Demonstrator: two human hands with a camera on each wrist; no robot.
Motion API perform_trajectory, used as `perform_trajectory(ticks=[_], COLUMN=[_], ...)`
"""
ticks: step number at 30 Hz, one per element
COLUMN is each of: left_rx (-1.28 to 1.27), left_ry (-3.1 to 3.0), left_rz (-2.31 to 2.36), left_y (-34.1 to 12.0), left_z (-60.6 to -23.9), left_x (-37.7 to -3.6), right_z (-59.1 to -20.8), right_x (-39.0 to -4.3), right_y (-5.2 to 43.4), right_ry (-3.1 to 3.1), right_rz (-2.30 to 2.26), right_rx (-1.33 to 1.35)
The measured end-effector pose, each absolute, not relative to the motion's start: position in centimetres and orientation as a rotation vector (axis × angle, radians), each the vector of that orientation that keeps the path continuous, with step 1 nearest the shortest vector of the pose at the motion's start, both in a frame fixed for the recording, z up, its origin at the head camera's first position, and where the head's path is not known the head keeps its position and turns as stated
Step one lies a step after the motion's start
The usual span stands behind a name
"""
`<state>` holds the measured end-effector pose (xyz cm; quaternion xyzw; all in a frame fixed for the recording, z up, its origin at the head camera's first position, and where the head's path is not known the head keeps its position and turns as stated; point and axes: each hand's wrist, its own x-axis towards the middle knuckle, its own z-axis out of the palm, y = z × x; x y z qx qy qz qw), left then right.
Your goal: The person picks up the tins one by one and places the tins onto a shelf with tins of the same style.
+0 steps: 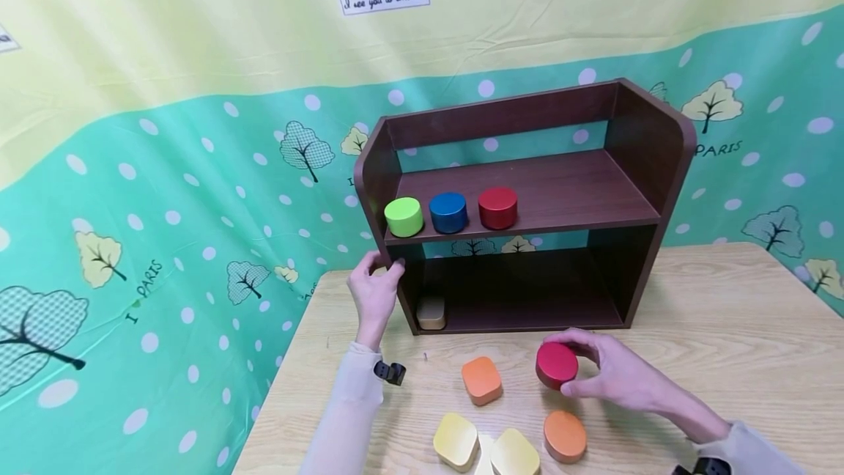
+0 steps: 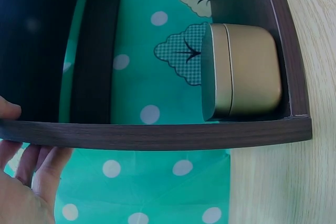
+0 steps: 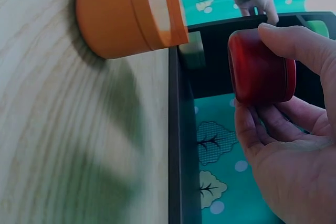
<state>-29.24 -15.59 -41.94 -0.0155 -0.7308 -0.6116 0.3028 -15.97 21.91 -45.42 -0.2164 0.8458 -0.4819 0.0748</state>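
My right hand (image 1: 609, 372) grips a round red tin (image 1: 556, 365) above the table, thumb on one side and fingers on the other. In the right wrist view the red tin (image 3: 262, 66) is tilted, its lid seam showing. At the left side panel of a dark brown two-tier shelf (image 1: 541, 284), my left hand (image 1: 374, 292) pinches the panel's edge, thumb inside and fingers outside. A gold square tin (image 2: 254, 69) stands in the lower tier's left corner. Along the upper tier's front edge are a green tin (image 1: 404, 217), a blue tin (image 1: 449, 212) and another red tin (image 1: 497, 208).
In front of the shelf, on the wooden table (image 1: 738, 314), lie an orange square tin (image 1: 482, 380), an orange round tin (image 1: 564, 437) and two pale yellow square tins, one left (image 1: 456, 441), one right (image 1: 515, 453). A patterned curtain (image 1: 217, 240) hangs behind.
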Motion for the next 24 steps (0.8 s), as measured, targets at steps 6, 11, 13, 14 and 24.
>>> perform_trajectory(ticks=[6, 11, 13, 14, 24], left_rx=[-0.048, -0.054, -0.053, -0.053, -0.04], left_ry=[-1.931, -1.927, -1.925, -1.926, -1.934], left_rz=[-1.623, -1.626, -1.629, -1.63, -1.635], left_y=[-15.6, -15.6, -15.6, -15.6, -15.7], left_z=[-41.9, -42.0, -42.0, -42.0, -42.1], left_x=[-29.3, -29.3, -29.3, -29.3, -29.2], right_z=[-44.7, -44.0, -43.8, -43.7, -42.3], right_x=[-16.1, -16.2, -16.1, -16.1, -16.0], right_y=[22.0, 22.0, 22.0, 22.0, 22.2], right_ry=[2.565, 2.577, 2.581, 2.584, 2.639], right_rz=[-1.444, -1.449, -1.452, -1.456, -1.482], right_rx=[-0.676, -0.675, -0.683, -0.689, -0.737])
